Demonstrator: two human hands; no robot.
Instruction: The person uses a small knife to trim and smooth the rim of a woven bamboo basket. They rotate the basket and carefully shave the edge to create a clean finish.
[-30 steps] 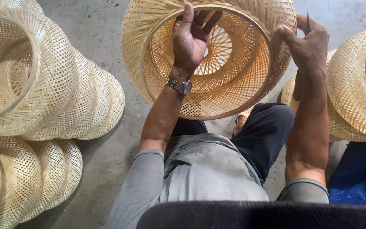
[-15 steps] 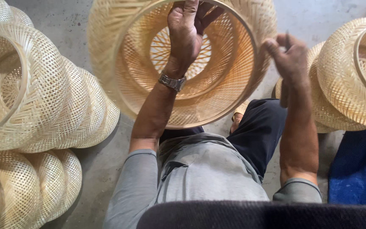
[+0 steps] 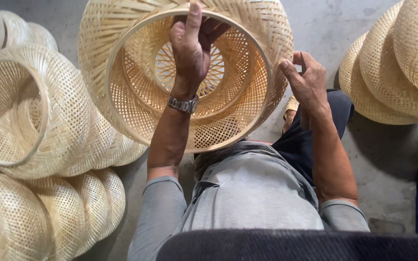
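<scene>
Both hands were set on one basket [image 3: 136, 96]: left hand [image 3: 192, 46] gripped its far rim, right hand [image 3: 306, 82] pressed open against its right wall.

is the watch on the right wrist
No, the metal wristwatch sits on the wrist of the left hand, which reaches into the woven basket; the right hand has a bare wrist.

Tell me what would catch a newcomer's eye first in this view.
The big woven bamboo basket at top centre stands out first: it is tilted with its open rim toward the camera, and the left hand reaches inside it to grip the far rim. The right hand is at its outer right edge. Stacks of similar baskets lie on the concrete floor, one stack at left and another at upper right.
</scene>
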